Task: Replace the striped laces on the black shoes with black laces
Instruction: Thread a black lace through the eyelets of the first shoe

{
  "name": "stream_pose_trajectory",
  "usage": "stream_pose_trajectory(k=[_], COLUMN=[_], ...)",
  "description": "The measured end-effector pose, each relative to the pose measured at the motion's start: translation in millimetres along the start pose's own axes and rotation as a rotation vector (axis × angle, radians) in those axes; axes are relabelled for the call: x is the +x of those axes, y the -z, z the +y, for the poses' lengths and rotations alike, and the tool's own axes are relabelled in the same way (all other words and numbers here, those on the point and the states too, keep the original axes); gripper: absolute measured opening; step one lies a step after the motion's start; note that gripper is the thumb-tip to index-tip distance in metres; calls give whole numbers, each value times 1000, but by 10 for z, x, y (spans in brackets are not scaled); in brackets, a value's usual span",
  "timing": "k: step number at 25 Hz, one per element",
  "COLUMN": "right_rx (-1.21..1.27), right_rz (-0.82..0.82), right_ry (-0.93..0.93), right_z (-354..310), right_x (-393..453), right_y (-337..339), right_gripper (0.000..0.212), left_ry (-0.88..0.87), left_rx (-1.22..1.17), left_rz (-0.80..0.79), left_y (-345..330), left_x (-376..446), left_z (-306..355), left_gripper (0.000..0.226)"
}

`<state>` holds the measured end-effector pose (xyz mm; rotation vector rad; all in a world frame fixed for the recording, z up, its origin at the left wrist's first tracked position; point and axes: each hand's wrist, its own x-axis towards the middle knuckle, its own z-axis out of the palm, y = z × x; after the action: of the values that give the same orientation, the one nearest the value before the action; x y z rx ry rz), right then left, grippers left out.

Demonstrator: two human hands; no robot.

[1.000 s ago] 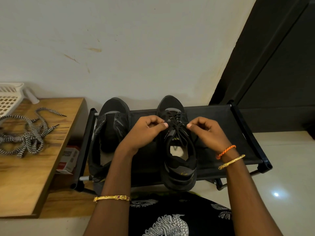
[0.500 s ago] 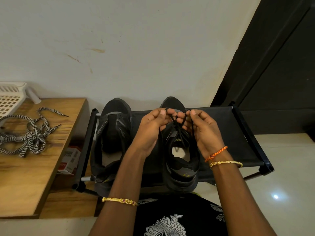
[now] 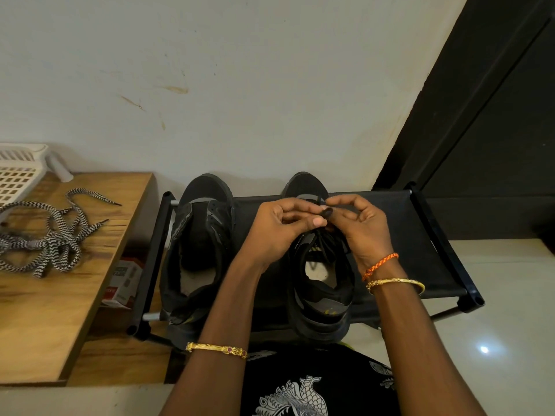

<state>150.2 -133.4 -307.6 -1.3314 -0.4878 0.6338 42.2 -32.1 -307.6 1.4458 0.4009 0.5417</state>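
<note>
Two black shoes stand side by side on a black fabric rack (image 3: pixel 420 235), toes toward the wall. The right shoe (image 3: pixel 322 295) carries a black lace (image 3: pixel 322 244) that rises from its eyelets. Over its tongue my left hand (image 3: pixel 279 232) and my right hand (image 3: pixel 360 232) meet, each pinching a strand of that lace at a small loop between the fingertips. The left shoe (image 3: pixel 201 241) stands open with no lace visible. The striped black-and-white laces (image 3: pixel 51 235) lie in a loose heap on the wooden table (image 3: pixel 60 295) at the left.
A white slotted plastic basket (image 3: pixel 18 172) sits at the table's back left corner. A small red-and-white box (image 3: pixel 123 280) lies below, between table and rack. A pale wall is close behind the shoes, a dark door frame (image 3: pixel 465 115) at the right, pale tiled floor (image 3: pixel 495 325) beside it.
My hands have drawn closer together and lifted the black lace ends above the right shoe's tongue, where the strands now meet in a small loop. Shoes and striped laces stayed put.
</note>
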Motion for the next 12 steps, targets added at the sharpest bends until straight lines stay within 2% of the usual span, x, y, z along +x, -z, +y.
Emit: stream_pose_trajectory(k=[3, 6, 8, 10, 12], right_rx=[-41, -93, -108, -147, -176], right_rz=[-24, -116, -182, -234, -277], right_ry=[32, 103, 131, 157, 176], right_z=[16, 14, 3, -8, -10], right_x=[23, 12, 8, 6, 6], right_y=[21, 28, 44, 58, 78], right_gripper=[16, 19, 26, 32, 32], left_ry=[-13, 73, 141, 123, 80], left_rx=[100, 78, 47, 104, 132], left_rz=[-65, 12, 69, 38, 12], left_y=[11, 29, 44, 63, 63], left_x=[-2, -5, -2, 5, -3], left_z=[27, 43, 48, 45, 68], left_gripper=[16, 11, 22, 32, 30])
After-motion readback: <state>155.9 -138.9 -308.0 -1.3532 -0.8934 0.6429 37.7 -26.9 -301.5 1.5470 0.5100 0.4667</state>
